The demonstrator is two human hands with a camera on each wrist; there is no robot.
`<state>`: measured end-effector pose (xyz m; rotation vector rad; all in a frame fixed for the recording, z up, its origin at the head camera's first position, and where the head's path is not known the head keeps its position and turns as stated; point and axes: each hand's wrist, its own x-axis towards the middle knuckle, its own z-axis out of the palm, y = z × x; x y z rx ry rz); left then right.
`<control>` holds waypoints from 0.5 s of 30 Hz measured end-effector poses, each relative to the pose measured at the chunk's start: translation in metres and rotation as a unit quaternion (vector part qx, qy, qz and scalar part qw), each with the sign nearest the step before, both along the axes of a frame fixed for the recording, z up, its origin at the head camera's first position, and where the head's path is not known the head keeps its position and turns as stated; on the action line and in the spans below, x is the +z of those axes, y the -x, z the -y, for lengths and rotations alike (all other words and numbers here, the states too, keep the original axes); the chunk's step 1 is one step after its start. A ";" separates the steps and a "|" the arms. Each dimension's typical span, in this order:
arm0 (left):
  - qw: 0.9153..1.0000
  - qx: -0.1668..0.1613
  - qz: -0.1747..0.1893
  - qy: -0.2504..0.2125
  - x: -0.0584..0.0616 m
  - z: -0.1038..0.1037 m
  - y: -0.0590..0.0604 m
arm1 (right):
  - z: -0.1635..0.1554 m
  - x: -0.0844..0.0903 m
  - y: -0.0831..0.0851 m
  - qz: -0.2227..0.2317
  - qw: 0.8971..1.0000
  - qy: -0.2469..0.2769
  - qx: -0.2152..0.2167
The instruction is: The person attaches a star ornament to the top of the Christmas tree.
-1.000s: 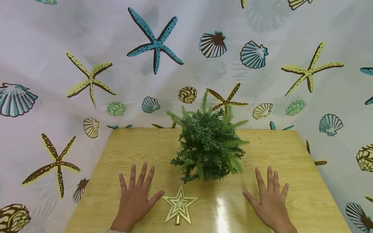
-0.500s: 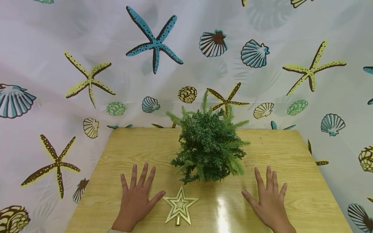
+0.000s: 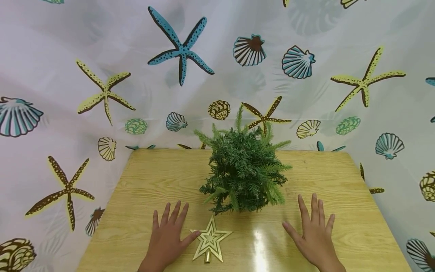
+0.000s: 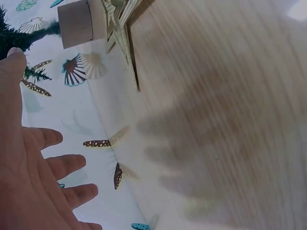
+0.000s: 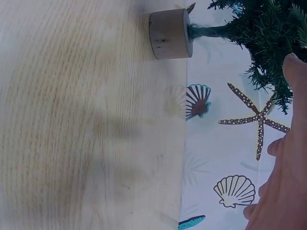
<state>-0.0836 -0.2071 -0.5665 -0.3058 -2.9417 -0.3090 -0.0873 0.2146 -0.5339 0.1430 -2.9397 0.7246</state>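
Note:
A small artificial Christmas tree (image 3: 242, 170) stands upright on the table, its round wooden base (image 5: 170, 34) visible in the wrist views. In front of it lies a gold star tree topper (image 3: 210, 238) with a short tube at its lower end. My left hand (image 3: 167, 240), fingers straight and spread, hovers left of the star. From the head view its thumb tip overlaps the star's left point; whether they touch I cannot tell. To the right of the tree, my right hand (image 3: 316, 238) is held above the table, also with spread fingers and holding nothing.
The light wooden table (image 3: 159, 172) carries a bright light reflection near its front. A white cloth (image 3: 204, 90) printed with starfish and seashells hangs behind the table and along both sides.
My left hand has shifted right and slightly toward me, bringing its thumb over the star's left point. The right hand, tree and star stay almost where they were.

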 end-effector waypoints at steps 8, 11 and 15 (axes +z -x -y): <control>1.000 -0.004 0.025 -0.018 -0.012 -0.009 -0.008 | 0.012 -0.004 -0.001 -0.021 0.994 0.106 0.023; 0.999 -0.005 0.025 -0.023 -0.015 -0.012 -0.011 | 0.018 -0.005 -0.002 -0.036 0.989 0.136 0.036; 0.999 -0.004 0.023 -0.023 -0.019 -0.013 -0.015 | 0.024 -0.002 -0.001 -0.060 0.984 0.160 0.050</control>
